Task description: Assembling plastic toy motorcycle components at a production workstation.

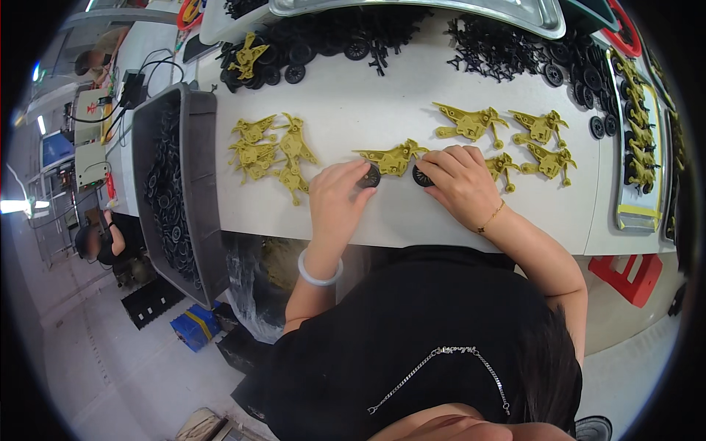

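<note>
My left hand (337, 197) grips a black spoked wheel (371, 177) between thumb and fingers. A second black wheel (421, 176) is pinched in my right hand (465, 182). Between them, on the white table, lies an olive-yellow plastic toy motorcycle body (393, 159), with one wheel at each of its ends. Whether either wheel is seated on the body cannot be made out. More yellow bodies lie to the left (255, 158), close together, and others to the right (471, 123), nearest my right hand.
Black wheels (357, 49) and small black parts (489, 51) are heaped along the far side, below a metal tray (426, 6). A deep grey bin (197, 184) of black parts stands left. At right, a tray (638, 213) holds assembled pieces. A red stool (627, 278) is below the table.
</note>
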A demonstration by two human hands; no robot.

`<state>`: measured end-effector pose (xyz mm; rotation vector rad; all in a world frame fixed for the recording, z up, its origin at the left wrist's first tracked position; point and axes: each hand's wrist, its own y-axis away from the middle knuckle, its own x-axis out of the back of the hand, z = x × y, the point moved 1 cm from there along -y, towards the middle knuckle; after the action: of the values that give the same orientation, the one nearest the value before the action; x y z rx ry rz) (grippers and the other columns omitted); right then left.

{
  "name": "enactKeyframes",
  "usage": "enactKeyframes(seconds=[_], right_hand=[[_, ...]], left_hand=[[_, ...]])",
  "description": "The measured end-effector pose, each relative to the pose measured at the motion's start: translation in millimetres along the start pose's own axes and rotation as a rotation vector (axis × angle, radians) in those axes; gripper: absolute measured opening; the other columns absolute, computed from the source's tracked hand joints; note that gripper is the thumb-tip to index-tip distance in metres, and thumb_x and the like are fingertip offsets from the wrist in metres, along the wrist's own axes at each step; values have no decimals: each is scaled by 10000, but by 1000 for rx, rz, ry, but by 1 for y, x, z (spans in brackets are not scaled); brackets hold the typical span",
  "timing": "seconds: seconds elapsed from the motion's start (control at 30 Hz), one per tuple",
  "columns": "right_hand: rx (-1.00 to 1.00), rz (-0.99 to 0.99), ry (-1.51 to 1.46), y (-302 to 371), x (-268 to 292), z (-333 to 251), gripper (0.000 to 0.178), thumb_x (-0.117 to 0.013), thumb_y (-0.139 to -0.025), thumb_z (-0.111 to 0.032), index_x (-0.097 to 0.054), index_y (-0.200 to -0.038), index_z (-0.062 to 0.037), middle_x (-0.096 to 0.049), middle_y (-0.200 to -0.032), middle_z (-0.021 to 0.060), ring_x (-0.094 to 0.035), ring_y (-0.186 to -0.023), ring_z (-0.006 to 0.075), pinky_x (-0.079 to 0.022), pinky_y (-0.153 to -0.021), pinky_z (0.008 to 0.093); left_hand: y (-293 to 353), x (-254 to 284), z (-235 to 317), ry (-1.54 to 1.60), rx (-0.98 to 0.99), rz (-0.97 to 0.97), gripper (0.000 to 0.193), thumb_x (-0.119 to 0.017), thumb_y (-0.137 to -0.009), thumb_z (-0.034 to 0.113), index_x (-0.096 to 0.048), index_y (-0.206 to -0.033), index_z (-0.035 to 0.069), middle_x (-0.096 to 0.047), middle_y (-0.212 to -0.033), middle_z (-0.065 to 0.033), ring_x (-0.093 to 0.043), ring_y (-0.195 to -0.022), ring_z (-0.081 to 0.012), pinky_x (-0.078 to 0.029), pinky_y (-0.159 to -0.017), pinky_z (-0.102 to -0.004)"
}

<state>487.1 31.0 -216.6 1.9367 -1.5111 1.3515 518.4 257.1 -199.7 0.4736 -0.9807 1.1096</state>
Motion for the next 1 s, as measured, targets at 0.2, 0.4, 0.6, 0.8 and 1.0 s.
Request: enactKeyframes(seconds=[0.2,0.4,0.6,0.8,1.0], right_hand=[[-42,145,-18,4,30,-2,475,-752,-668,-169,-598,-1112,-98,-574,-1089,38,-514,-1007,241,-386,-857,370],[-304,299,36,42,77,35,379,-730,-707,-116,-627,-1070,-82,-606,-1058,67,-545,-985,268,-406,-869,365],[-666,576,351,115,108,113,323,-695,-786,-124,-632,-1102,-106,-618,-1075,81,-566,-1019,284,-454,-877,366],[-730,442,534,139,118,159,333,-685,-796,-143,-616,-1118,-95,-556,-1265,65,-503,-1142,295,-400,-974,382],[-747,459,424,133,112,166,260,-719,-756,-123,-623,-985,-46,-635,-1102,67,-572,-1031,271,-447,-893,359]], left_hand=[[-19,10,-6,-91,6,23,353,-762,-650,110,-673,-987,55,-632,-1022,-78,-573,-968,-282,-433,-865,-381],[-100,33,-78,-200,71,139,298,-695,-764,164,-655,-1035,47,-607,-1017,-146,-577,-954,-323,-459,-835,-387],[-136,29,-102,-460,120,95,310,-689,-769,191,-625,-1031,36,-595,-994,-156,-585,-914,-348,-470,-781,-406],[-127,24,-82,-365,83,65,282,-717,-743,173,-614,-960,25,-624,-942,-140,-597,-887,-340,-473,-761,-390],[-83,-9,37,185,-81,-4,342,-752,-703,123,-638,-1018,53,-642,-1048,-101,-620,-942,-272,-486,-831,-341]])
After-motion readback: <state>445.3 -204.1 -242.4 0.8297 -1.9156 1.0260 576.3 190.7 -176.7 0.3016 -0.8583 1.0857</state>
